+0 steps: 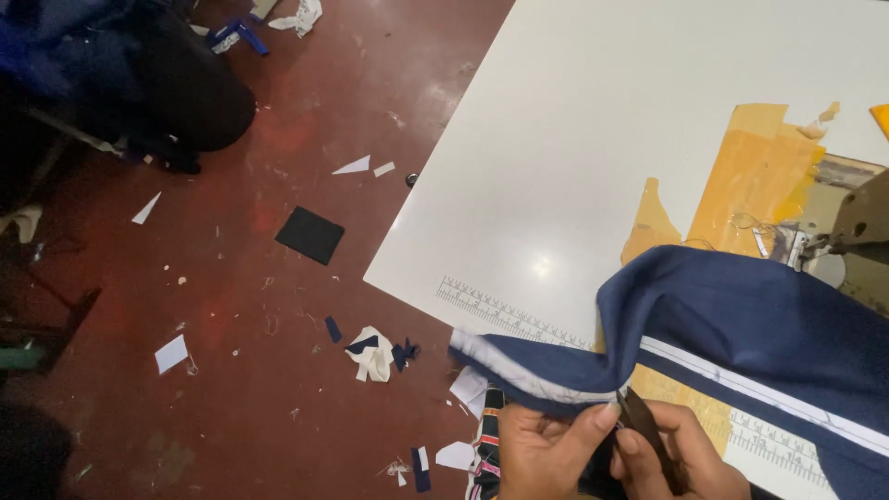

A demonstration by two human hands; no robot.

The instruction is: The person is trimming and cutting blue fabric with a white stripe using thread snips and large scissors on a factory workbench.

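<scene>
A: What is held at the bottom of the frame?

B: A navy cloth [741, 324] with a white stripe [759, 389] is draped over the table [574, 139] edge, right of centre. Its near hem is pinched by the left hand [546, 449], thumb on top. A small dark snip [639, 421] is gripped by the right hand [681, 458], its tip laid against the hem. The hands are close together, almost touching.

A: Which step is judged to be in hand?

B: Trimming at the striped edge, it would seem; whether a loose thread is caught at the tip cannot be made out.

A: What is called for by the next move?

B: By judgement, the hem must be kept taut by the left hand, and the blades closed only on thread, clear of the cloth and the thumb.

A: How is the cloth laid?

B: Its long axis is run from lower right toward centre left, along the stripe, and its free end is pointed left, past the table edge over the red floor [231, 306]. The snip is angled up and left.

A: What else is seen?

B: A printed ruler [505, 313] near the table edge, yellow tape [750, 176] at upper right, a sewing machine [857, 227] at the right edge, scraps [370, 352] on the floor.
</scene>
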